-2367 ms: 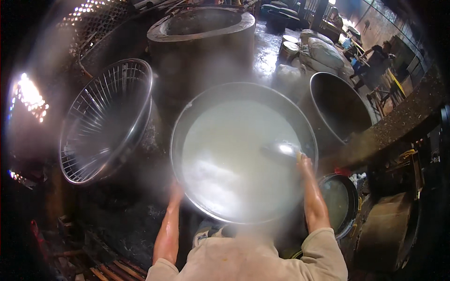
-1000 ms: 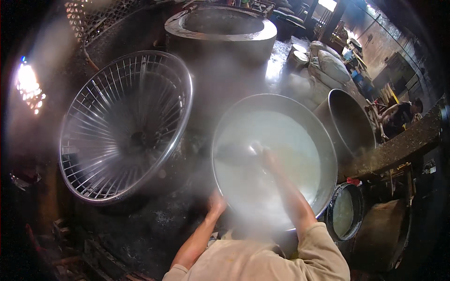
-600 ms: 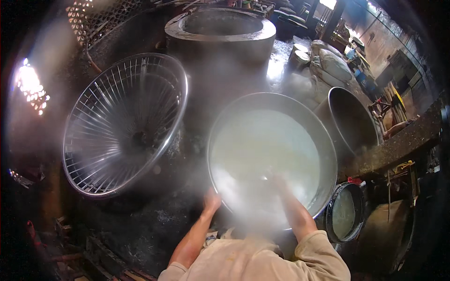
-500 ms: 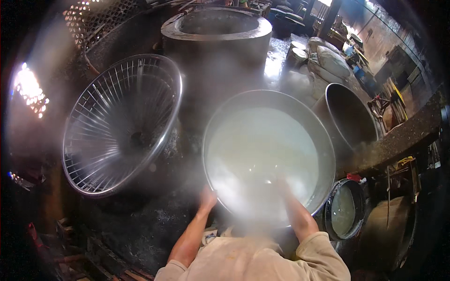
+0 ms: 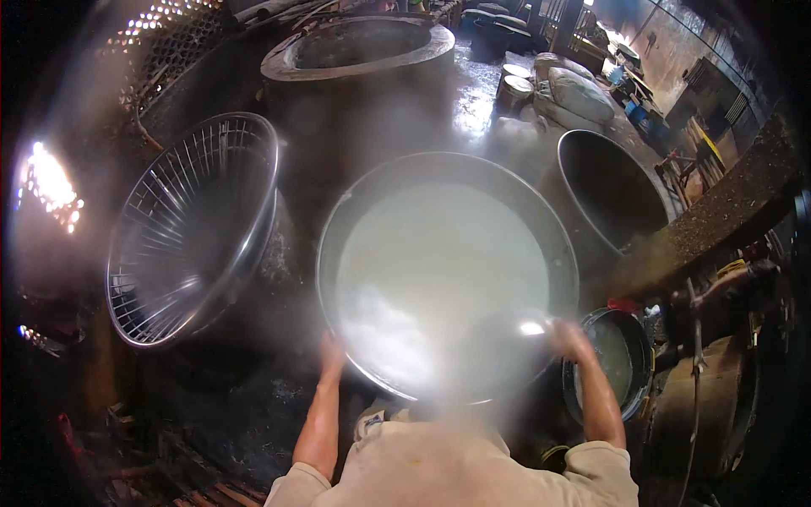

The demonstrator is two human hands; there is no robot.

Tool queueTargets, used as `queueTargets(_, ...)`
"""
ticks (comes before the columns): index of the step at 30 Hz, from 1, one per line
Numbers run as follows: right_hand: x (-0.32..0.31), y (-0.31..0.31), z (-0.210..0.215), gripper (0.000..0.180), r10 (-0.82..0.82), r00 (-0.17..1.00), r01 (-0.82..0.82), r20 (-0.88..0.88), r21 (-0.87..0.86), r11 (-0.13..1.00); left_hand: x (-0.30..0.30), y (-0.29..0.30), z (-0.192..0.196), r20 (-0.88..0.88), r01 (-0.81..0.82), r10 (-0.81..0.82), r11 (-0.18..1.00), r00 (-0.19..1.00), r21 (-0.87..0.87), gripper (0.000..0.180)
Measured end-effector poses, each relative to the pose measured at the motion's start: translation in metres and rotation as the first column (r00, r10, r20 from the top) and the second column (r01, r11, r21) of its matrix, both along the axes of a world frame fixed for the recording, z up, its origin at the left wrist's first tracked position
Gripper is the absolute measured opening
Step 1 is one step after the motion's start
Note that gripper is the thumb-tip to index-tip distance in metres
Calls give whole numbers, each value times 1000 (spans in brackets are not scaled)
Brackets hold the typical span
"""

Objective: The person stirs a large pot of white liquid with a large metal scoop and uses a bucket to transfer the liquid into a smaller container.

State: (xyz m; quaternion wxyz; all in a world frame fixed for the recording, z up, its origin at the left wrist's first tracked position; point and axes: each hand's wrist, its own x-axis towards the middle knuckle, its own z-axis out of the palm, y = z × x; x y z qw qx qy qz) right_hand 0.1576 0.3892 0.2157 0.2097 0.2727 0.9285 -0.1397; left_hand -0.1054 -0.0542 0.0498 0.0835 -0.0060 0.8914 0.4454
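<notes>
One left hand (image 5: 332,348), finger pose unclear, is at the rim of a round silver metal vat (image 5: 448,169); to that hand's right lie cloudy pale liquid (image 5: 431,253) and a shiny rounded metal bowl (image 5: 512,341), apparently pinched by the blurred right hand (image 5: 573,340); swinging it quickly might spill liquid.

The left forearm (image 5: 318,418) and right forearm (image 5: 599,399) reach from near to far, both bare and tilting slightly inward. The left hand (image 5: 333,350), at the left, is hazy, its finger pose hard to read. The right hand (image 5: 572,340) (blurred, single fingers indistinct) is closed in a grip, well apart at the right.
</notes>
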Motion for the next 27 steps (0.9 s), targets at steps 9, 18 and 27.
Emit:
queueTargets(9, -26, 70, -25, 42, -311, 858, 397, -409, 144, 907, 7, 39, 58, 187, 30, 10, 977, 982, -212, 36)
queueTargets(18, -54, 35, -138, 31, -416, 795, 346, -441, -234, 909, 2, 31, 34, 138, 7, 9, 994, 990, -114, 48)
queueTargets(27, -79, -90, -156, 24, -507, 782, 336, -364, -439, 833, -18, 11, 43, 405, 208, -133, 967, 905, -148, 58)
